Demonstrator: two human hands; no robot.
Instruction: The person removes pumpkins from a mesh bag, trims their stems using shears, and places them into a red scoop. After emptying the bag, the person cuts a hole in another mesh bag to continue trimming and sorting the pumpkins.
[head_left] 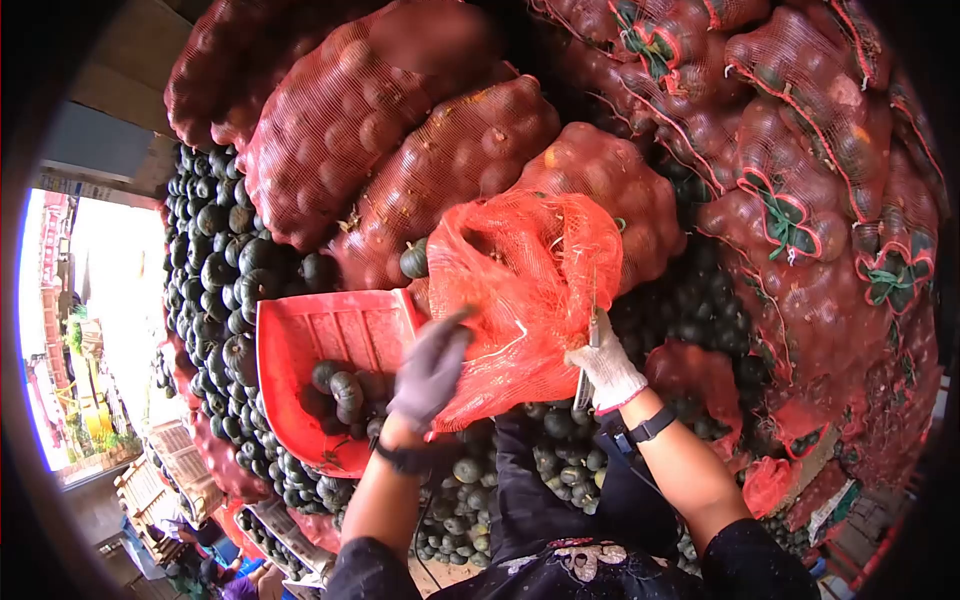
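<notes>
A loose red mesh bag (530, 290) spreads out in front of me, its near edge bunched and creased. My left hand (432, 372), in a grey glove, is at the bag's left side; its fingers are blurred by motion. My right hand (606, 368), in a white glove, is closed on the bag's right edge, with a thin metal strip beside it. A red plastic scoop (340, 315) lies left of my left hand, with several dark green squashes (346, 392) in it. One green squash (414, 260) sits at the bag's upper left.
Full red mesh sacks (340, 120) are piled ahead, and more tied sacks (800, 200) stand on the right. Loose dark squashes (215, 270) heap at the left, and others (570, 455) lie near my legs. People (240, 580) are at the lower left.
</notes>
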